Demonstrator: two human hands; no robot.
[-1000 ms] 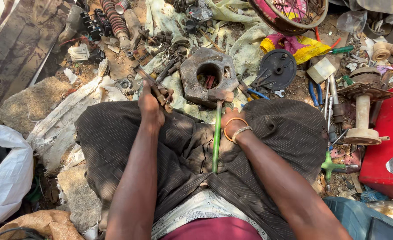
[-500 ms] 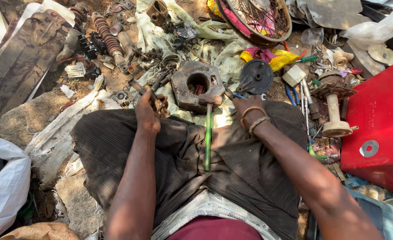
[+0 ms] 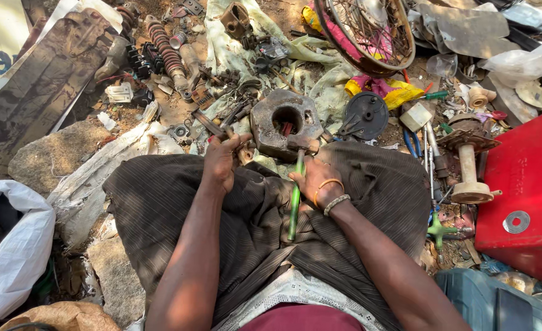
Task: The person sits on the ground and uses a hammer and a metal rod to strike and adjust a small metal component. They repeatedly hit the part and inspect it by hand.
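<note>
Head view: right hand (image 3: 312,179) grips green-handled hammer (image 3: 295,190); left hand (image 3: 221,160) pinches rusty rod (image 3: 209,125).

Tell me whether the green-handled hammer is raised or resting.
Resting: the hammer lies along the lap, head against the metal block, right hand on its handle.

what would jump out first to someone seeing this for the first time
Probably the heavy grey metal block with a round hole, on the ground just beyond the person's knees. The right hand grips a green-handled hammer with its head at the block, while the left hand holds a rusty metal bar beside it. A spoked wheel at the top and a red panel at right also stand out.
</note>
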